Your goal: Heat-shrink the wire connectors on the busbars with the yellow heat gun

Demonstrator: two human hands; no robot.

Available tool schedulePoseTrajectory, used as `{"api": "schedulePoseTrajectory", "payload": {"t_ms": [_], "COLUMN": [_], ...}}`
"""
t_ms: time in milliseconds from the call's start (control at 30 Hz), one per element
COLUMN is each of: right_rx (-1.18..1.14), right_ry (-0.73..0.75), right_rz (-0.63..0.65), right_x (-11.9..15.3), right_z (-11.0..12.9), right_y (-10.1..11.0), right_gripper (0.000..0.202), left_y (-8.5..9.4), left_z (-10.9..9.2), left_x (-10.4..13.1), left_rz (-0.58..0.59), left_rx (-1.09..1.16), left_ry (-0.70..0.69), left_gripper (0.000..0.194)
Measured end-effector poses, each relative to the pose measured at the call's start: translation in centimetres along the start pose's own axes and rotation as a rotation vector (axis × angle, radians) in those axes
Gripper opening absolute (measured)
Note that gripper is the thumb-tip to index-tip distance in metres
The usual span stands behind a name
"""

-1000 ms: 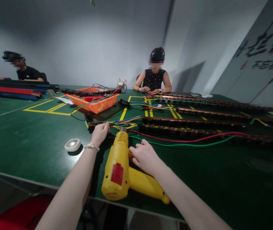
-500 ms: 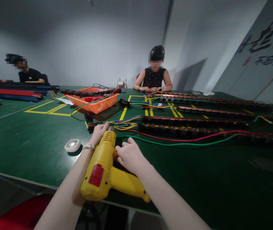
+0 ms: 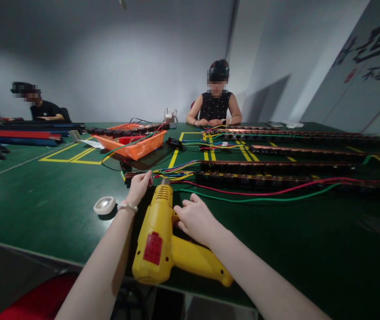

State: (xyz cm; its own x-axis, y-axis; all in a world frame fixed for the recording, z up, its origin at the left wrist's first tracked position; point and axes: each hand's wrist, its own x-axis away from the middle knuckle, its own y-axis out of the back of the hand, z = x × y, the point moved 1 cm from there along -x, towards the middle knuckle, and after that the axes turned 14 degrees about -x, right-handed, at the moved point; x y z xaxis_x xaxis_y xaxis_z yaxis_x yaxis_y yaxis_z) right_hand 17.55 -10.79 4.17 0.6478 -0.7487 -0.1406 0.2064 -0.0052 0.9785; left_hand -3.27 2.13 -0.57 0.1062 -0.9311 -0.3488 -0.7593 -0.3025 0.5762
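Note:
My right hand point(image 3: 196, 220) is closed on a yellow heat gun point(image 3: 155, 235) near its trigger, and the gun's handle slants toward my right forearm. The metal nozzle point(image 3: 165, 181) points away from me, at a bundle of coloured wires point(image 3: 183, 174). Left of the nozzle, my left hand point(image 3: 140, 189) pinches a wire, its tip partly hidden by the fingers. The wires run right into long dark strips point(image 3: 259, 179) with copper-coloured edges. Red point(image 3: 243, 194) and green point(image 3: 243, 200) cables trail along the front of the strips.
A small white round-cornered dish point(image 3: 105, 205) lies left of my left wrist. Behind it stands an orange basket point(image 3: 136, 149) with a dark strip across it. Red and blue bars point(image 3: 20, 134) are stacked at far left. Two people point(image 3: 217, 104) sit across the green table point(image 3: 43, 191).
The heat gun and my right hand have shifted right, so the nozzle sits farther from my left fingers. More of my left hand shows beside it.

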Motion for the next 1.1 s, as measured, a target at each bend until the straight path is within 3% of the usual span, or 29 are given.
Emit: {"api": "schedulePoseTrajectory", "payload": {"t_ms": [267,600,833,1100], "right_rx": [0.025,0.069,0.085,0.094], "right_ry": [-0.07,-0.194,-0.187,-0.167], "right_rz": [0.047,0.026,0.04,0.048], "right_x": [2.1,3.9,4.0,3.8], "right_z": [-2.5,-5.6,-5.5,-5.0], "right_y": [0.8,1.7,1.7,1.9], "right_gripper": [0.011,0.011,0.009,0.006], "left_y": [-0.2,0.3,0.6,0.1], "left_z": [-0.1,-0.6,-1.8,-1.4], "left_x": [0.1,0.4,0.7,0.3], "left_rz": [0.03,-0.006,0.014,0.056], "left_rx": [0.031,-0.218,-0.388,-0.416], "left_ry": [-0.012,-0.029,0.111,0.045], "left_gripper": [0.046,0.045,0.04,0.041]}}
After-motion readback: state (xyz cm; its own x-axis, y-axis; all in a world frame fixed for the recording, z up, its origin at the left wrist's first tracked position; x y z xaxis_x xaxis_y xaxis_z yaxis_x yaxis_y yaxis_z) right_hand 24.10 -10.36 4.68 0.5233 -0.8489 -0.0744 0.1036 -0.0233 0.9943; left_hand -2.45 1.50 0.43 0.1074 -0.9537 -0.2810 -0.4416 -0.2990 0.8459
